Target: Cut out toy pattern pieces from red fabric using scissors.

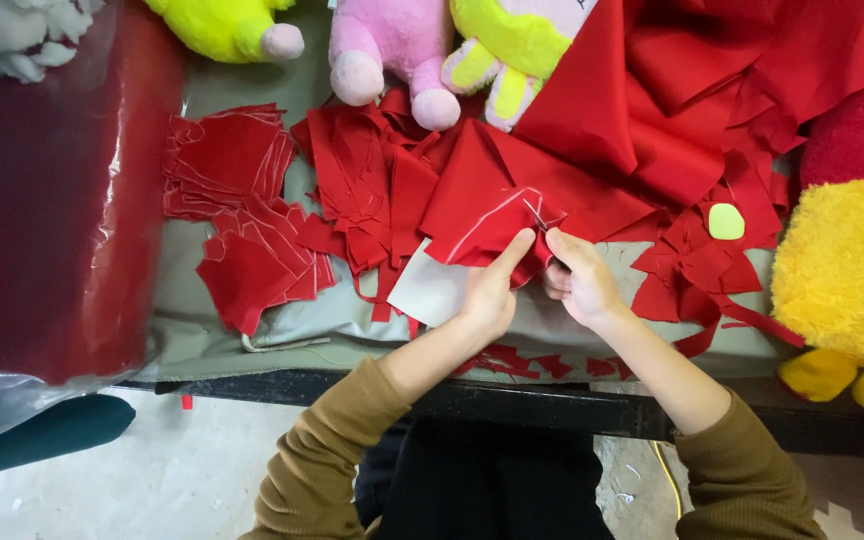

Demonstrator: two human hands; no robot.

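Observation:
My left hand (490, 292) pinches a piece of red cloth (477, 222) that bears a white chalk line, thumb stretched up along its lower edge. My right hand (580, 280) sits right beside it, closed around small scissors (540, 218) whose thin blades poke up into the cloth's right edge. Their dark handle is mostly hidden in my fingers. A pale card-like sheet (430, 292) lies under the cloth by my left hand. Both sleeves are olive-brown.
Stacks of cut red pieces (237, 215) lie at the left and loose red scraps (697, 265) at the right. A large red fabric sheet (672, 90) is heaped behind. Plush toys line the back, with a big yellow one (847, 280) at the right. A wrapped red fabric roll (47, 200) lies far left.

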